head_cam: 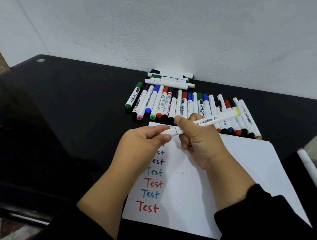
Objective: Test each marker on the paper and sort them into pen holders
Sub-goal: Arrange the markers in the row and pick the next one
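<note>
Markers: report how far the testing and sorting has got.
Done: several coloured "Test" words are written on the paper. In hand: the left hand and right hand both grip a yellow-ended marker, its cap end in the left. Left: a long row of markers lies untested; no pen holders are in view.

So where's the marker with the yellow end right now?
The yellow-ended marker is held in both hands, left hand and right hand, above the top of the paper, just in front of the row of markers.
</note>
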A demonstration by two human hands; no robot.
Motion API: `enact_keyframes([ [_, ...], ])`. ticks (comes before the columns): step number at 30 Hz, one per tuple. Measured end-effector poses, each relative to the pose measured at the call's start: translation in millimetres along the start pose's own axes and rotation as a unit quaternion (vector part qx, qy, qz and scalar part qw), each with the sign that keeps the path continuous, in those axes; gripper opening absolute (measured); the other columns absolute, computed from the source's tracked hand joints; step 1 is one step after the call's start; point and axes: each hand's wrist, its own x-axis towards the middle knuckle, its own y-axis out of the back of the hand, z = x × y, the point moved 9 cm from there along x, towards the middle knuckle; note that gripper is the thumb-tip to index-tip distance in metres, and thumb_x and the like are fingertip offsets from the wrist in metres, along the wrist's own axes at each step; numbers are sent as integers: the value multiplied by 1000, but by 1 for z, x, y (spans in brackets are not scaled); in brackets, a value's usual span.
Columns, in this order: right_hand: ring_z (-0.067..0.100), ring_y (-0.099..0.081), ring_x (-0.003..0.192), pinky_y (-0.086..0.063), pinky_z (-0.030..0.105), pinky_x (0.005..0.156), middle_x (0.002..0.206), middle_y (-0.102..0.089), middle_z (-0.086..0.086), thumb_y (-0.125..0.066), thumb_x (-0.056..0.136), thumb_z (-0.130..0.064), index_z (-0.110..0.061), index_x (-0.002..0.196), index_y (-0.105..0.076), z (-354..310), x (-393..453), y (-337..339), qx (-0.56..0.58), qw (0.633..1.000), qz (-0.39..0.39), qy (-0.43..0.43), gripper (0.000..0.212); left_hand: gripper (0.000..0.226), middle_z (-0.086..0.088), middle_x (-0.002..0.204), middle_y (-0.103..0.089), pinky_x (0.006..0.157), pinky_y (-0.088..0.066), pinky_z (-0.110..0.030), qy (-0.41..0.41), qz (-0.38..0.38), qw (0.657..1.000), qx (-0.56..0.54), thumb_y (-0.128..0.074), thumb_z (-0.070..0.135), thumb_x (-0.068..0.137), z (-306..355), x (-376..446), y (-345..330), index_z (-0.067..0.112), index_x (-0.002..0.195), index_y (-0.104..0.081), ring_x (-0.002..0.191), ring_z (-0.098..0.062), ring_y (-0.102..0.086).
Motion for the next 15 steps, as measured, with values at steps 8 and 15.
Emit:
enact_keyframes([
  [8,9,-27,38,-24,17,38,47,-33,-1,-64,87,-9,-19,58,-33,-2,2,0,0,1000,9,-2,44,25,25,82,-60,60,-34,-5,-1,15,1000,6,-62,27,88,1,0,-3,35,112,-66,80,9,-51],
  [15,8,-30,43,-24,17,42,47,-39,-3,-70,83,-29,-18,60,-56,-8,1,-1,-28,999,-3,-34,29,25,18,86,-65,52,-41,-3,-2,41,999,18,-62,27,88,7,1,8,37,111,-66,76,3,-55],
])
